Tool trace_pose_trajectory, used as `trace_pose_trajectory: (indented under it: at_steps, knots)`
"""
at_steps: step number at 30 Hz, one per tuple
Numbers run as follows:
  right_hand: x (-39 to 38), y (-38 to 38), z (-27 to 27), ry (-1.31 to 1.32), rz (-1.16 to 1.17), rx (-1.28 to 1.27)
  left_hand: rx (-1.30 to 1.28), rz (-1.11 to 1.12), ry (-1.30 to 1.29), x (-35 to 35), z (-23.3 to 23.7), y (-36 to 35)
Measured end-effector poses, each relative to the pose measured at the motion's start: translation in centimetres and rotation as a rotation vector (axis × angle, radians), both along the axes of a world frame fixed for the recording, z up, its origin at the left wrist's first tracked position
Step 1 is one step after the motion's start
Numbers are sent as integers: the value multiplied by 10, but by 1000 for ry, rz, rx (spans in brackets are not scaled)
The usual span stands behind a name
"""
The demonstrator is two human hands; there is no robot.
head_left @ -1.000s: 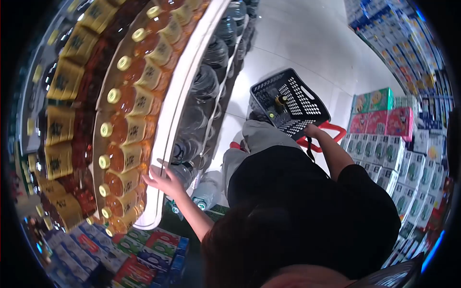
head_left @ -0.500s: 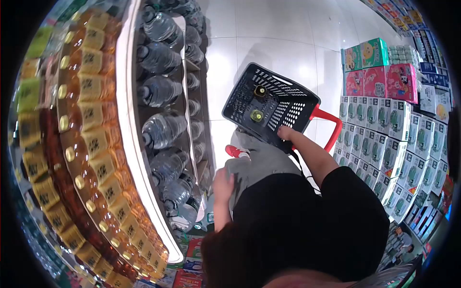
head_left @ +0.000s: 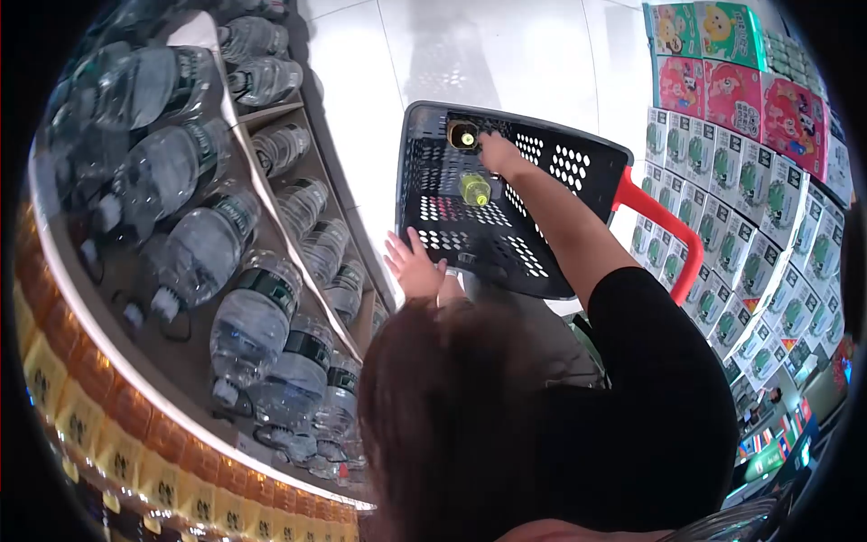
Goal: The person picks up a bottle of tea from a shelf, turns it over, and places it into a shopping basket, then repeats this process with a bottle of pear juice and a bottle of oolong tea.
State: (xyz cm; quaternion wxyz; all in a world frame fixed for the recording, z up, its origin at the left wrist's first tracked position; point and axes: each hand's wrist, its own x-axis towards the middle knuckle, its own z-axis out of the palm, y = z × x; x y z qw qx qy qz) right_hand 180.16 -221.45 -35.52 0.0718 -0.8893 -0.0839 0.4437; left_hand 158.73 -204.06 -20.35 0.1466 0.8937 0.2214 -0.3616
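Note:
A black plastic shopping basket (head_left: pixel 567 172) with a red handle (head_left: pixel 673 230) is in front of me. Inside it are a dark bottle (head_left: pixel 463 134) with a yellow-green cap and a clear yellow-green bottle (head_left: pixel 474 190). My right hand (head_left: pixel 499 155) reaches into the basket, its fingertips right beside the dark bottle; the fingers are partly hidden behind the back of the hand. Close to the basket's near left corner, my left hand (head_left: pixel 415 268) is open with fingers spread, holding nothing.
On the left, large clear water bottles (head_left: pixel 257 303) line a shelf, with more on a lower level (head_left: pixel 305 203). Amber oil bottles (head_left: pixel 135 425) stand along its lower-left edge. Stacked white cartons (head_left: pixel 722 172) and pink packs (head_left: pixel 790 122) rise on the right. Pale floor tiles (head_left: pixel 352 90) lie beyond the basket.
My right hand has gone from the basket's rim to the dark bottle inside. My left hand has risen from beside my leg to the basket's corner. The basket appears larger, and the view has turned.

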Motion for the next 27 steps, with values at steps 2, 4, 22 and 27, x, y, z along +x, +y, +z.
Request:
trace_pose_trajectory:
  at_steps: [2, 4, 22, 27]
  knots:
    - [8, 10, -19, -42, -69, 1, -63, 33, 100, -6, -35, 7]
    - [11, 15, -44, -23, -35, -5, -146, 22, 182, -11, -60, 11]
    - [-16, 32, -167, -87, 55, -178, -100, 88, -71, -52, -122, -5]
    - [-33, 23, -145, -111, 110, -95, -234, 111, -6, -50, -115, 4]
